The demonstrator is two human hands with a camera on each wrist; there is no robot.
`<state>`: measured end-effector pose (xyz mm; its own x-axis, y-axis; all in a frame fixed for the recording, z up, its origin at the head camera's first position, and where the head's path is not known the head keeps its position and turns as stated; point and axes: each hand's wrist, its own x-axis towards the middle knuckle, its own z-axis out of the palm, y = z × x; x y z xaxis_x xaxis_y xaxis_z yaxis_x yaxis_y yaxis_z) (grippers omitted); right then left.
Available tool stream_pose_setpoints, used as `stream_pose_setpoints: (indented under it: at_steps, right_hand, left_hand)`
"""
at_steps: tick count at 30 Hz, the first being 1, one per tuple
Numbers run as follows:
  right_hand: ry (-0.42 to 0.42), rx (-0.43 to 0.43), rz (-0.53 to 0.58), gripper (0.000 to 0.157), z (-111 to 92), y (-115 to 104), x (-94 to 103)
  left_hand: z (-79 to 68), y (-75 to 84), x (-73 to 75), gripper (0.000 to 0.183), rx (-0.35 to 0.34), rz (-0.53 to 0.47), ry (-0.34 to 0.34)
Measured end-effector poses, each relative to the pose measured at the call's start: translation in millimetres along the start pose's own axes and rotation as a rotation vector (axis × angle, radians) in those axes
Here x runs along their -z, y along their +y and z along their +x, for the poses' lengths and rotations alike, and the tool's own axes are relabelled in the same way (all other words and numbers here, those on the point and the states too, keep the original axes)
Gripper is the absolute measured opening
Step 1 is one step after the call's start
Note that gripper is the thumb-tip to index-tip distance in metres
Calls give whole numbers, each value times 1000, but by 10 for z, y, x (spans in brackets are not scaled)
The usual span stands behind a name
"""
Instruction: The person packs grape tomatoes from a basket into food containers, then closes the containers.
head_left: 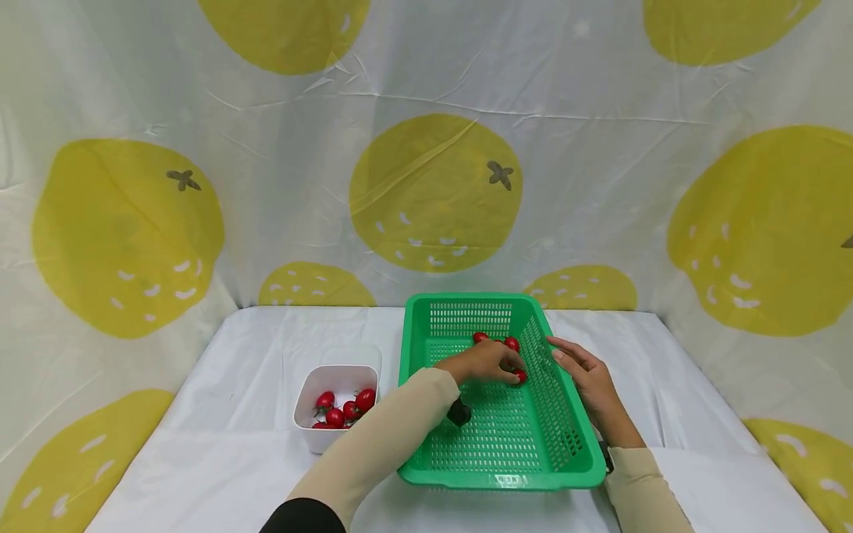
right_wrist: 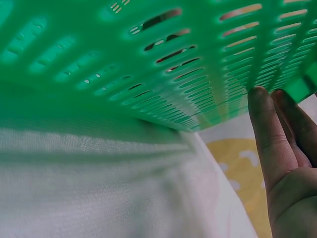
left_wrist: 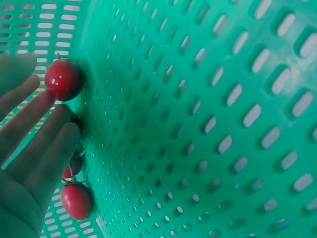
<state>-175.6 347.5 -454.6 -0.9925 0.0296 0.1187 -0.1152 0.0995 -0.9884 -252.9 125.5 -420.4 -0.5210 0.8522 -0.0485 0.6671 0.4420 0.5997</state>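
My left hand (head_left: pixel 485 361) reaches into a green perforated basket (head_left: pixel 512 481), its fingers extended beside a red cherry tomato (left_wrist: pixel 64 79) at the basket's right wall. In the left wrist view a fingertip touches that tomato. Farther along the same wall lie more cherry tomatoes, one of them (left_wrist: pixel 77 201) plain to see below the fingers and another partly hidden behind them. Outside the basket, my right hand (head_left: pixel 589 381) has its straight fingertips at the right side, just under the rim in the right wrist view (right_wrist: pixel 292 163).
Left of the basket stands a white square container (head_left: pixel 309 396) with several cherry tomatoes (head_left: pixel 335 417) in it. Both stand on a table under a white cloth (head_left: pixel 220 474). A curtain (head_left: pixel 586 185) printed with yellow fruit hangs behind and at both sides.
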Motion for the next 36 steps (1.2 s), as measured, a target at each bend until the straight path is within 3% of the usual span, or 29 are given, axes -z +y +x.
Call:
stream_pose_setpoints:
  at_steps: [13, 22, 30, 36]
  right_hand:
    - [-5, 22, 8, 45, -12, -6, -1]
    - [-13, 9, 34, 45, -18, -46, -16]
    - [-14, 2, 21, 45, -77, -192, -56]
    - [-4, 2, 33, 45, -22, -76, -25]
  left_hand:
    - [34, 4, -36, 2, -24, 101, -7]
    - [15, 13, -42, 13, 12, 59, -17]
    - [28, 27, -48, 24, 11, 82, -60]
    - [34, 24, -52, 32, 33, 114, -84]
